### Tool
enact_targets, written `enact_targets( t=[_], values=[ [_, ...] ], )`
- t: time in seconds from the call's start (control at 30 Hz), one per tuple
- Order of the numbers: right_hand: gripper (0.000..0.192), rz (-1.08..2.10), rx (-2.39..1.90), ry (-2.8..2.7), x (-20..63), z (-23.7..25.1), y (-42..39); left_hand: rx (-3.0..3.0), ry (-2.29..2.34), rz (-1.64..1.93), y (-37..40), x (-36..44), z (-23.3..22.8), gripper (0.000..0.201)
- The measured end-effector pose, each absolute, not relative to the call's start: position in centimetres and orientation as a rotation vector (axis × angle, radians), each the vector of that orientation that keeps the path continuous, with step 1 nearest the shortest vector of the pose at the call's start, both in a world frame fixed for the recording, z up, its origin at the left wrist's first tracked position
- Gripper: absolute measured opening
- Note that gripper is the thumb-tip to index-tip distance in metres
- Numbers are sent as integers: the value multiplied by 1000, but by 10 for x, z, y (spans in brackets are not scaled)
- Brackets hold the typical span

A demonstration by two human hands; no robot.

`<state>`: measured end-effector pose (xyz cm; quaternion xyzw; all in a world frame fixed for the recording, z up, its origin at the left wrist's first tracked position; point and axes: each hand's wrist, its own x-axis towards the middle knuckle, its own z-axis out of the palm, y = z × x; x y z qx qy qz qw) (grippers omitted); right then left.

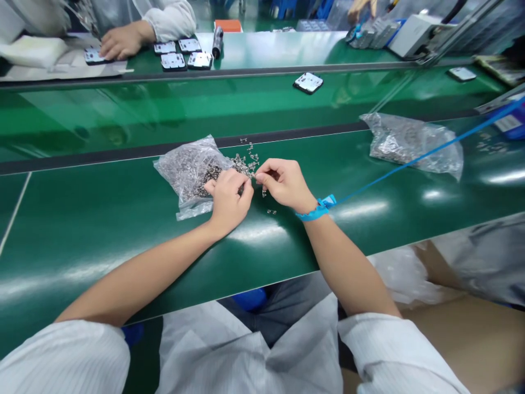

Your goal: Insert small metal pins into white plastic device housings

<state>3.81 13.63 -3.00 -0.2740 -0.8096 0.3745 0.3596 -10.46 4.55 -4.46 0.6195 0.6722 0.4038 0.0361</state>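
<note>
Past the far edge of the desk [82,219], on the green belt [246,104], a flat white-topped unit [309,82] lies near the belt's far side. Four similar units [173,61] sit toward the near edge of the opposite desk [279,52], just beside a dark cylinder [217,42]; an orange box [228,25] is at that desk's far edge.

The small parts [241,163] at the fingertips look like bright, silvery metal. Under the left hand [231,197] lies a clear plastic bag [184,164], crinkled and shiny; another glossy plastic bag [430,145] sits well to the right of the right hand [284,183]. The smooth green worktop [266,251] beneath both hands gleams with pale reflections, while the black strip [295,138] beyond them looks duller. Nearer the body, the white sleeves [74,355] are matt, creased cloth.
</note>
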Motion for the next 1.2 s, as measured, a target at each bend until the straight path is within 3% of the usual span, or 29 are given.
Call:
enact_targets(
  t=[0.27, 0.57, 0.97, 1.2],
  values=[
    [17, 1113, -691, -2099, 42, -27, 139, 1845, 2099, 1307, 44, -105, -42, 21],
    [18, 921, -603, -2175, 37, -30, 137, 1923, 2111, 1251, 45, -105, -47, 22],
    [25, 1074, -606, -2045, 40, -31, 137, 1913, 2095, 1318, 45, -104, -48, 22],
    [24, 909, -566, -2190, 40, -27, 134, 1975, 2145, 1245, 44, -104, -50, 24]
  ],
)
